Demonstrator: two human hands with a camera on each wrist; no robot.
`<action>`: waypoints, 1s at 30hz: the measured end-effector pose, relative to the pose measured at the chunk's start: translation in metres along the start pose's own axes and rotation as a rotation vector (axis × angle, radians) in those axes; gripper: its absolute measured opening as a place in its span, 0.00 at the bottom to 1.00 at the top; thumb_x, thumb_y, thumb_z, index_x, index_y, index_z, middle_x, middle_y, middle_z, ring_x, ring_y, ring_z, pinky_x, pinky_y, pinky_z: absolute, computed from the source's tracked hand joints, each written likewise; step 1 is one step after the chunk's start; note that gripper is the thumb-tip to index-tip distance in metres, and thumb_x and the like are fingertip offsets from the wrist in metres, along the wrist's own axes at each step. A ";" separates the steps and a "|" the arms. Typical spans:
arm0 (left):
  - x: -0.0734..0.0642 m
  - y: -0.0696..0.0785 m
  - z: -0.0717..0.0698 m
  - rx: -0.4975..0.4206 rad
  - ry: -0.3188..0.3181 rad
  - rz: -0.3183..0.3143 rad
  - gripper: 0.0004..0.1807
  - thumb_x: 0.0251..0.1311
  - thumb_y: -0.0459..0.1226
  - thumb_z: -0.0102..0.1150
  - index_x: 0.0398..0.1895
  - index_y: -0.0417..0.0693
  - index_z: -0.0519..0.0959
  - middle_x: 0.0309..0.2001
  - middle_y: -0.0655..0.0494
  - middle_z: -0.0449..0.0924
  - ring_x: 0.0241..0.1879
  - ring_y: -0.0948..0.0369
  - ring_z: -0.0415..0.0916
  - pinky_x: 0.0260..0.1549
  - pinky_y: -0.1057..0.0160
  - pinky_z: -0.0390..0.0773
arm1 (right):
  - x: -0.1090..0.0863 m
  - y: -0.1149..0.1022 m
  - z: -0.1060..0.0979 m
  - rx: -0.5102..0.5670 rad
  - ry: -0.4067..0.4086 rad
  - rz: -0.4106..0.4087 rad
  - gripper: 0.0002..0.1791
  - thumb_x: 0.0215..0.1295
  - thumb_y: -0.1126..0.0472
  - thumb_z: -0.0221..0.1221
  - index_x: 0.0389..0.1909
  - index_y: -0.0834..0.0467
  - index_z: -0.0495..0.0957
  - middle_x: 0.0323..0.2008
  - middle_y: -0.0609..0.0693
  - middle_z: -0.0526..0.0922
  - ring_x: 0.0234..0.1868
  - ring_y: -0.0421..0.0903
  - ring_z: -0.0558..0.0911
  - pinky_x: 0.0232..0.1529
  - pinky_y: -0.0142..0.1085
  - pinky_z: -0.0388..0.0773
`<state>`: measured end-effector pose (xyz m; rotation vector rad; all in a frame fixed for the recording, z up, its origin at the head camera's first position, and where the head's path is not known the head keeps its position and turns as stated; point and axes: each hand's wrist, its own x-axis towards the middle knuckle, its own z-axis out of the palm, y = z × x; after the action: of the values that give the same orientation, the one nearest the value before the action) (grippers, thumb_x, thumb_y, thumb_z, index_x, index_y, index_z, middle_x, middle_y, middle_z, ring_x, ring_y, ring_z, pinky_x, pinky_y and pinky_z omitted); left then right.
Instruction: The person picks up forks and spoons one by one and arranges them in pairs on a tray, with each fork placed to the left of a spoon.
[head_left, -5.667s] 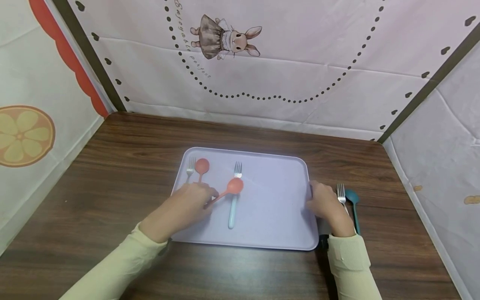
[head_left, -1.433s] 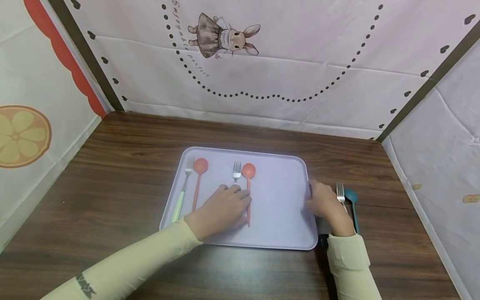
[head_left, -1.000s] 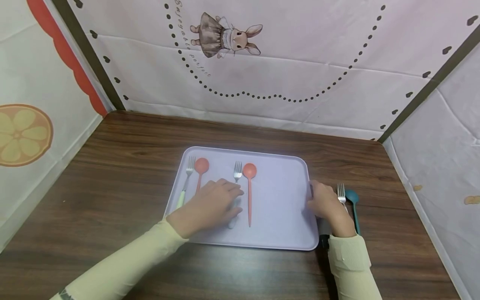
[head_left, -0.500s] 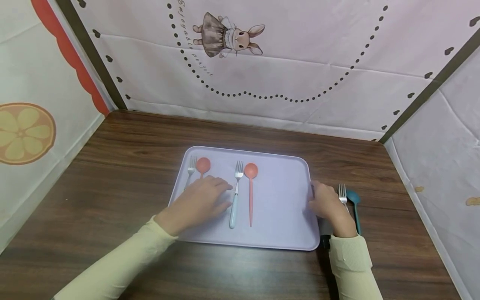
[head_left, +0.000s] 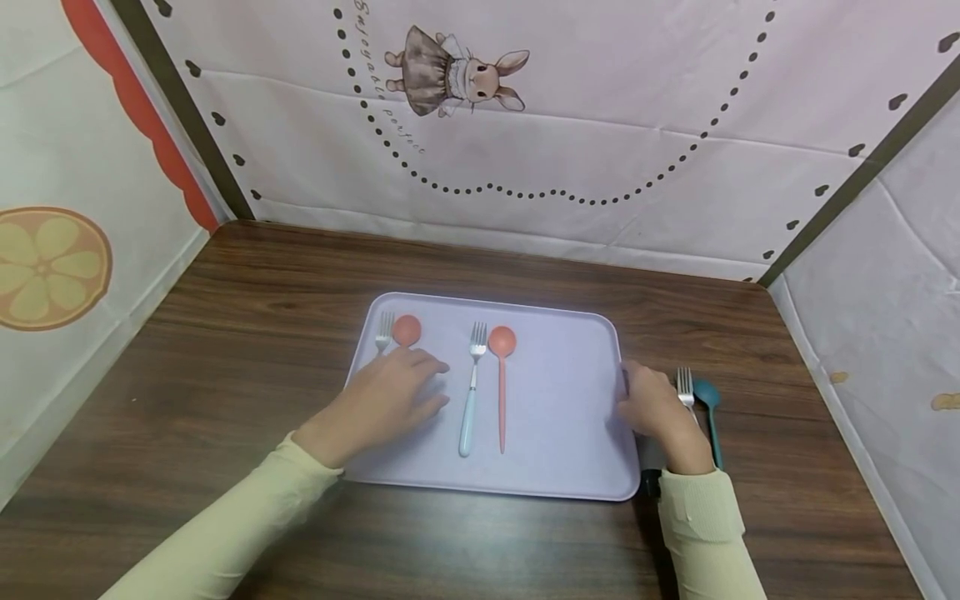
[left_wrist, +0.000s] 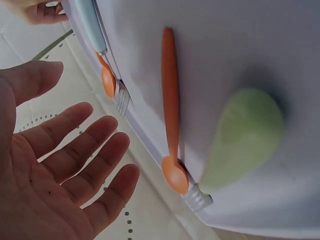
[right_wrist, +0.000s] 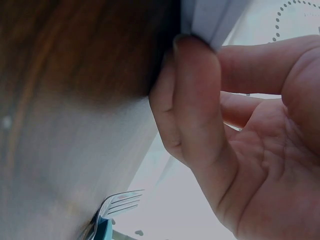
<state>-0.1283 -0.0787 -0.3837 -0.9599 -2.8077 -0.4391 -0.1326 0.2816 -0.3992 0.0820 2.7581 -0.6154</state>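
A lavender tray [head_left: 562, 400] lies on the table, and my right hand [head_left: 656, 412] pinches its right edge between thumb and curled fingers. My left hand [head_left: 375, 408] hovers over the tray's left part, fingers spread and holding nothing. Beneath it, partly hidden, are a fork [head_left: 385, 325] and an orange spoon [head_left: 407, 330]; the left wrist view shows the fork's green handle [left_wrist: 245, 137]. Right of that hand, a fork with a light blue handle [head_left: 467, 421] and a second orange spoon [head_left: 502, 342] lie side by side, heads toward the far edge.
Right of the tray, a fork [head_left: 686, 387] and a teal spoon [head_left: 706, 393] lie on the wooden table [head_left: 247, 333], partly behind the right hand and wrist. Printed fabric walls [head_left: 600, 150] enclose the table at the back and both sides.
The orange spoon my left hand held earlier now lies beside the blue-handled fork, let go. That hand has since drawn left, uncovering the fork. The right hand has stayed on the tray's edge.
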 end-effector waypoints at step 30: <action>-0.015 -0.030 -0.017 -0.051 0.021 -0.231 0.15 0.61 0.39 0.65 0.46 0.36 0.83 0.37 0.43 0.81 0.39 0.46 0.79 0.41 0.44 0.79 | -0.001 0.000 0.001 0.004 0.018 -0.017 0.35 0.58 0.73 0.55 0.68 0.78 0.61 0.61 0.77 0.70 0.59 0.69 0.75 0.54 0.60 0.75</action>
<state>-0.1340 -0.1151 -0.3778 -0.6362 -2.9121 -0.5473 -0.1313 0.2812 -0.3998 0.0659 2.7778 -0.6278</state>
